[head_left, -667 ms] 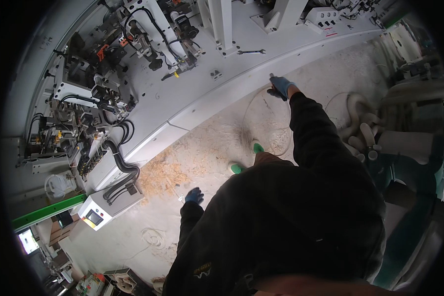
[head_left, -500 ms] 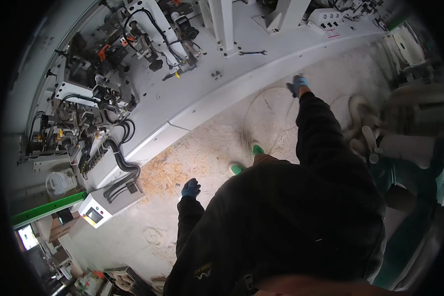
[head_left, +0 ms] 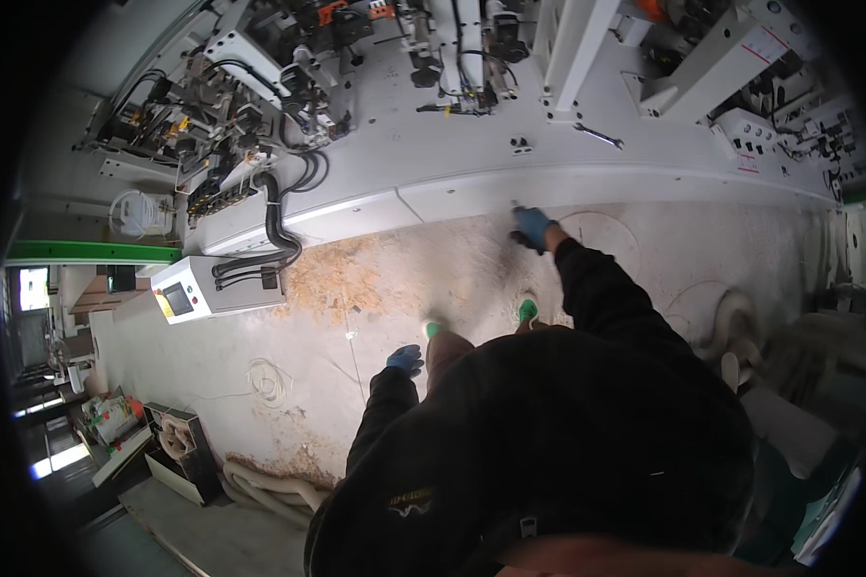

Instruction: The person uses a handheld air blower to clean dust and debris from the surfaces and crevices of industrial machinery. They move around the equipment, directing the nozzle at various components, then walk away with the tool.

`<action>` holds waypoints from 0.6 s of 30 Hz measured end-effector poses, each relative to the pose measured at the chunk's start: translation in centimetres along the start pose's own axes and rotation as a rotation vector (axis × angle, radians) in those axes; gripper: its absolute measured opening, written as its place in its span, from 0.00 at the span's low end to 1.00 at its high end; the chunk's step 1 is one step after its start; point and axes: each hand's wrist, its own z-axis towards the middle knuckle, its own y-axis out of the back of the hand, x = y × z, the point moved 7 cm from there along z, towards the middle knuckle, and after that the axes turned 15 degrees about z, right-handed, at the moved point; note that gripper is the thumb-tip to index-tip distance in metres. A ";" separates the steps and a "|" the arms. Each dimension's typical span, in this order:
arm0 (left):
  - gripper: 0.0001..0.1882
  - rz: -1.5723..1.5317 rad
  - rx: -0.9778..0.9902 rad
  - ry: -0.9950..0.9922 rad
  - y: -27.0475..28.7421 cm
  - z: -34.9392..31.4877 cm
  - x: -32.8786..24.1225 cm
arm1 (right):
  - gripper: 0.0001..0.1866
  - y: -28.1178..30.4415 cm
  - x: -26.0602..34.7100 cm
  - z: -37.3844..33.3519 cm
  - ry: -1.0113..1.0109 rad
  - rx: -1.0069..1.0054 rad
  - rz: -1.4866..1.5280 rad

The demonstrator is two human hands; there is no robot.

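Note:
Both my hands wear blue gloves with dark undersides. My right hand (head_left: 532, 229) reaches forward over the floor, just short of the white machine bed's front edge (head_left: 471, 186). Its fingers look curled, and a tiny pale tip shows beyond them; what it belongs to is too small and blurred to name. Low at my side hangs my left hand (head_left: 406, 360), fingers loosely bent and a little apart, with nothing visible in it. Beyond the right hand, a wrench (head_left: 598, 136) lies on the bed near two small dark fittings (head_left: 521, 145).
Machine heads with cables (head_left: 462, 58) and white posts (head_left: 579, 48) line the bed. A control box with a screen (head_left: 185, 293) stands at the left, joined by black hoses (head_left: 277, 226). Wood shavings (head_left: 332, 279) and a coiled pale cord (head_left: 269, 382) lie on the floor.
My view has turned, so the machine bed now runs across the top. My right hand has moved left and its fingers look more curled. The left hand stays low at my side.

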 end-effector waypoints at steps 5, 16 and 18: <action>0.18 -0.136 0.023 -0.125 6.1 1.3 -1.0 | 0.18 -9.8 9.6 10.0 -0.357 0.077 0.509; 0.19 -0.190 -0.173 0.151 34.0 0.7 15.5 | 0.33 -12.6 22.1 20.9 -0.470 -0.294 0.919; 0.21 -0.173 -0.232 0.225 36.5 -0.2 17.3 | 0.32 -16.6 24.8 20.8 -0.408 -0.070 0.677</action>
